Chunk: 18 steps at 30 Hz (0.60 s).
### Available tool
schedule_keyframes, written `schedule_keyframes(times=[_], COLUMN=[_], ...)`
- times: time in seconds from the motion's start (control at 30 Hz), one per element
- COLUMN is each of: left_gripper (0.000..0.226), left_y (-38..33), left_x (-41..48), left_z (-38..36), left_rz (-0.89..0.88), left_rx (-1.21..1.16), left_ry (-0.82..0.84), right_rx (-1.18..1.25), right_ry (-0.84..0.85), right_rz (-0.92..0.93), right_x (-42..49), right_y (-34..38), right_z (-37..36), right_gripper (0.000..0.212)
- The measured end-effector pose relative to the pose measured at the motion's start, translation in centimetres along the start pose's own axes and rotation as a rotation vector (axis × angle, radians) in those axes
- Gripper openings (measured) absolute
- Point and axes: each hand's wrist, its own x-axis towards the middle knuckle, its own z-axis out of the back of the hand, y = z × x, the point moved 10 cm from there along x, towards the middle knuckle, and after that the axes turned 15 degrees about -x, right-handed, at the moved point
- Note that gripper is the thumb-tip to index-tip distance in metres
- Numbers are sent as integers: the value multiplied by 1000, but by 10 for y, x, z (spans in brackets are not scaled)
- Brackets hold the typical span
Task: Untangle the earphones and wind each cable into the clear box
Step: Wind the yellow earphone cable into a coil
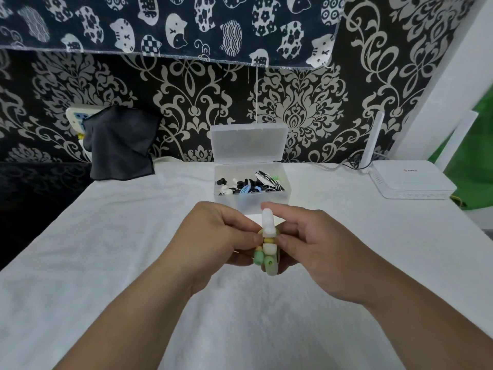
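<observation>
A person holds a small wound bundle of earphones [268,247] above a white-covered surface [133,236]. The left hand [221,236] and right hand [320,252] pinch its middle from opposite sides with curled fingers [250,237]. The bundle's long axis points away from the person, toward the open clear box [229,202] just beyond, which holds other coiled cables. Both hands look equally near the box.
</observation>
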Motion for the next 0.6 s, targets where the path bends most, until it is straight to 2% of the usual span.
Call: schedule_keyframes(times=[0.17, 0.23, 0.33, 0.47, 0.53, 0.6], left_gripper=[9, 11, 28, 51, 49, 40], left_y=[-4, 1, 6, 7, 8, 10], left_x=[-1, 1, 3, -2, -2, 2], left_z=[-4, -3, -5, -21, -23, -19], left_rz=[-91, -66, -21, -25, -45, -70], left_rx=[84, 23, -61, -61, 17, 88], left_ry=[8, 14, 50, 225, 236, 176], right_rx=[20, 105, 293, 328, 294, 314], right_ry=[-76, -103, -141, -157, -145, -149], right_rz=[-70, -91, -170, -275, -320, -402], right_x=[2, 2, 1, 0, 1, 1], right_y=[-10, -11, -18, -30, -35, -44], right_z=[6, 9, 15, 16, 11, 5], right_gripper=[46, 45, 39, 35, 31, 26])
